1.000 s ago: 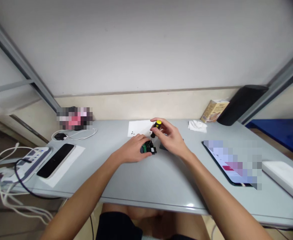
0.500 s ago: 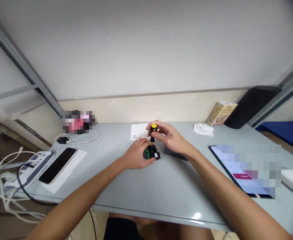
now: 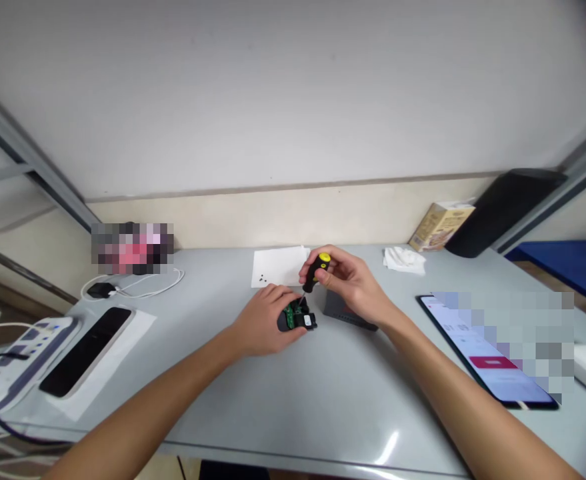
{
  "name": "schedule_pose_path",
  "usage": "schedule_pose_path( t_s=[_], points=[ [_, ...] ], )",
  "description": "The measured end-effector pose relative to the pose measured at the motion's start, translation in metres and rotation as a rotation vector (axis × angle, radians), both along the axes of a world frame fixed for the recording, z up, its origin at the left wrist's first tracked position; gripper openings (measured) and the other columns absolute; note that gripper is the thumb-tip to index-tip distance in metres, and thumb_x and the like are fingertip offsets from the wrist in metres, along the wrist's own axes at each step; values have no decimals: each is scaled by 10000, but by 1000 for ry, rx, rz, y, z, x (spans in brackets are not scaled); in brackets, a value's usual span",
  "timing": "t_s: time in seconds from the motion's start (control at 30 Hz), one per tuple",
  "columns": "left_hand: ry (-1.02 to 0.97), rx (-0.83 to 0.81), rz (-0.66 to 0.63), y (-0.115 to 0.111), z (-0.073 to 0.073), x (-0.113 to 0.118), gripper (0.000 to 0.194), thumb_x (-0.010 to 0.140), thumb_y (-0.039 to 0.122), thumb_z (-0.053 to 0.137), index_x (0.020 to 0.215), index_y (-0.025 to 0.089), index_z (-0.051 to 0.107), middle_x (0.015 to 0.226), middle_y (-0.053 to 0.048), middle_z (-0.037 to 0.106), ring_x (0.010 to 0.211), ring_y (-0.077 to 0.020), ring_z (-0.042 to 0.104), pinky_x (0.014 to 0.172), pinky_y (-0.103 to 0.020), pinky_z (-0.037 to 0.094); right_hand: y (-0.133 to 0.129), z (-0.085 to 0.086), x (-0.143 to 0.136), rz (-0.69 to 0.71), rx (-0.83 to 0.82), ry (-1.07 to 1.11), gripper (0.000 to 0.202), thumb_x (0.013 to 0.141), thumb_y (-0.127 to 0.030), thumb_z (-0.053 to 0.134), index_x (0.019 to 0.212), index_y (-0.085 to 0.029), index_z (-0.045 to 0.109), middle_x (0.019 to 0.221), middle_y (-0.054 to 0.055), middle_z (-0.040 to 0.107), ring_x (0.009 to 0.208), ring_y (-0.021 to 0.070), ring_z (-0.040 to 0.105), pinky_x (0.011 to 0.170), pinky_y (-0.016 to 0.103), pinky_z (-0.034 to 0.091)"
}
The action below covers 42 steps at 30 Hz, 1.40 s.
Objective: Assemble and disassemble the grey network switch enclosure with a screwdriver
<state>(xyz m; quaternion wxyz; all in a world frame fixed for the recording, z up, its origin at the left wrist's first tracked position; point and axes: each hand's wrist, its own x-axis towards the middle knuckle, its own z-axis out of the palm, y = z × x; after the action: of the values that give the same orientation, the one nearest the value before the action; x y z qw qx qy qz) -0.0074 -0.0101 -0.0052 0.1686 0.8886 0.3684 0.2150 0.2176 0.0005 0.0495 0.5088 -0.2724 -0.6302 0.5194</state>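
My left hand (image 3: pixel 267 321) is closed round a small black device (image 3: pixel 305 321) whose opened side shows a green circuit board (image 3: pixel 289 315). In my right hand (image 3: pixel 345 280) is a black screwdriver with a yellow end (image 3: pixel 317 272), tilted so that its handle leans to the right. Its thin shaft reaches down into the device; whether the tip sits on a screw is too small to tell. Behind my left hand lies a sheet of white paper (image 3: pixel 279 261) with several tiny dark pieces (image 3: pixel 263 278) on it. A dark grey box-like piece (image 3: pixel 347 313) lies partly under my right hand.
On the left are a phone (image 3: pixel 87 351) on paper, a power strip (image 3: pixel 27 360) and a black charger (image 3: pixel 101 290) with white cable. To the right are a tablet (image 3: pixel 487 353), crumpled tissue (image 3: pixel 403 260), a carton (image 3: pixel 441 227) and a black cylinder (image 3: pixel 505 213).
The screwdriver has gone from nearly upright to leaning right, with its handle shifted right. The view has moved, and both hands appear slightly lower.
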Motion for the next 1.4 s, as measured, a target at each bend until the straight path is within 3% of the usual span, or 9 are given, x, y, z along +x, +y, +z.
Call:
schedule_pose_path(
  t_s=[0.23,0.73,0.9,1.17,1.4],
  points=[
    [-25,-26,5,-1,-2,-1,561,889,440,787,1389,271,600,1353,-85,676,1228,-305,608,1094,-503,499,3,-1,5,-99,4,35,277,904,-454,801,1015,-230,682,911,43,738,826,194,720,806,378,589],
    [-78,-27,2,2,-2,2,501,871,408,803,1314,256,625,1291,-86,696,1167,-299,628,1072,-501,503,2,-2,3,-136,-1,94,291,901,-475,798,1000,-234,669,888,37,722,817,203,713,777,384,593],
    [-76,-42,5,-1,0,1,562,860,410,806,1354,243,597,1329,-106,661,1221,-310,612,1102,-515,495,5,-6,5,-131,-1,136,263,915,-441,791,1020,-232,670,911,39,728,815,196,713,786,382,587],
    [-298,9,34,-3,3,-1,138,947,251,647,1079,213,655,1171,-108,674,1127,-255,648,1040,-463,535,5,-10,4,-172,12,169,253,929,-439,770,1046,-248,652,941,38,726,867,212,717,832,407,585],
    [-357,76,32,3,-5,-2,44,979,235,640,962,218,677,1060,-78,703,1032,-224,654,1048,-476,510,3,-7,3,-177,19,182,237,938,-432,757,1046,-256,641,941,33,722,874,214,722,850,422,593]
  ],
)
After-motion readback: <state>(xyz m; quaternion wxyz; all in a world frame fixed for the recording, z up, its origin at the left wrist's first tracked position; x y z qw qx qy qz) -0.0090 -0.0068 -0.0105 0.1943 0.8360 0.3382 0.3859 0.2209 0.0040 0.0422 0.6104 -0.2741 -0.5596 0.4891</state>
